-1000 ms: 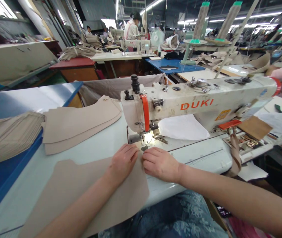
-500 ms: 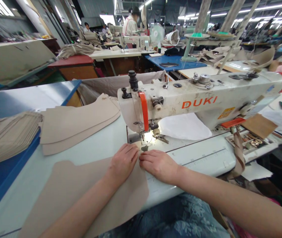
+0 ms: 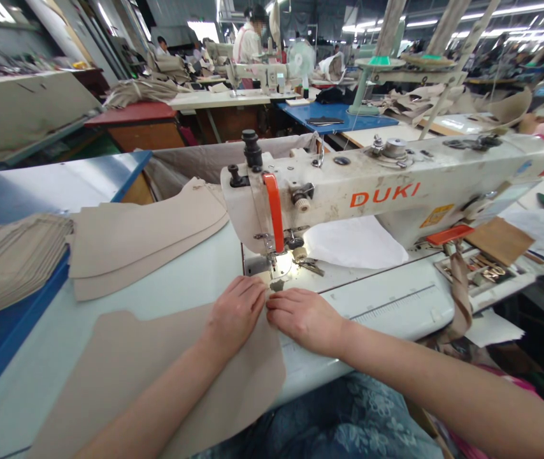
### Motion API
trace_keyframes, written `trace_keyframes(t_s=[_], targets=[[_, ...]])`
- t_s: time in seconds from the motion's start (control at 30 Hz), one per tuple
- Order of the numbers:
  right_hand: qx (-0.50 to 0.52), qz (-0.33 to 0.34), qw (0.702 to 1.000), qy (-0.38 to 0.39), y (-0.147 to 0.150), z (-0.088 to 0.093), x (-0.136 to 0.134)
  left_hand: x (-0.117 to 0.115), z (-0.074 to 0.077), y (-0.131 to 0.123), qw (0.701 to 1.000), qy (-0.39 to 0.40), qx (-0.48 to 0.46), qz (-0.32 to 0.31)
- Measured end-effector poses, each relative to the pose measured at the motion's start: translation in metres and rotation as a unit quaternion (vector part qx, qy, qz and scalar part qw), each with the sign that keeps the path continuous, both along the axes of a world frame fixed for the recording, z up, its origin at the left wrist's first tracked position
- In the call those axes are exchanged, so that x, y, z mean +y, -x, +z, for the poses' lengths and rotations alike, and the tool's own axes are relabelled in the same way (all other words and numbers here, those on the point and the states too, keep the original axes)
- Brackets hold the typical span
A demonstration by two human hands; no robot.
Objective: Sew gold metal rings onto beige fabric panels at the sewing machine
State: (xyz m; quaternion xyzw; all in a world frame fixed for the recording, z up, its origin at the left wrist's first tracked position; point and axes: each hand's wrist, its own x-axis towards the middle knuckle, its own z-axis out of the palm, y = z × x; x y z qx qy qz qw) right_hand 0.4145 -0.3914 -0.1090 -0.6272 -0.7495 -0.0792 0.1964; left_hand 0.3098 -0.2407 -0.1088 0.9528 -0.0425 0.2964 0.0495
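Note:
A sewing machine [image 3: 329,182] marked DUKI stands in front of me, its lamp lighting the presser foot [image 3: 274,260]. Just on my side of the foot, my left hand [image 3: 235,312] has its fingers closed at the edge of a beige fabric piece [image 3: 248,382]. Close beside it, my right hand [image 3: 307,320] pinches the same edge, fingers bent together. The fingertips hide the exact grip. The piece lies flat under my left forearm and reaches toward my lap. A small dark greenish patch [image 3: 278,285] shows on the machine bed near my fingertips.
Beige cut pieces [image 3: 138,239] lie stacked on the table to the left, with another pile [image 3: 14,261] on the blue surface. White material [image 3: 355,242] sits beneath the machine arm. A parts tray [image 3: 486,274] is at right. A person [image 3: 247,44] works farther back.
The view has shifted slightly, so the machine and stacks sit a little further left. Both hands keep their hold at the fabric edge near the presser foot.

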Motion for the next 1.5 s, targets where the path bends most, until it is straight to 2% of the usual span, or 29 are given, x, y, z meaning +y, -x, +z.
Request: trace_keyframes(t_s=[0.37,0.73,1.1,1.27,1.5], targets=[[-0.028,-0.031,0.999,-0.024,-0.004,0.004,0.007,-0.002,-0.003,0.004,0.999,0.040,-0.002,0.009],[-0.035,-0.045,0.998,0.004,-0.003,0.004,0.011,-0.004,-0.003,0.007,0.997,0.075,0.004,0.023],[-0.052,-0.074,0.995,0.036,-0.030,0.007,0.018,0.006,-0.004,-0.025,0.998,0.056,0.000,0.016],[-0.054,-0.090,0.994,0.024,-0.034,0.003,0.021,0.008,-0.002,-0.031,0.998,0.065,0.005,0.012],[-0.048,-0.096,0.993,0.046,-0.036,0.004,0.023,0.012,-0.004,-0.035,0.997,0.078,0.010,0.021]])
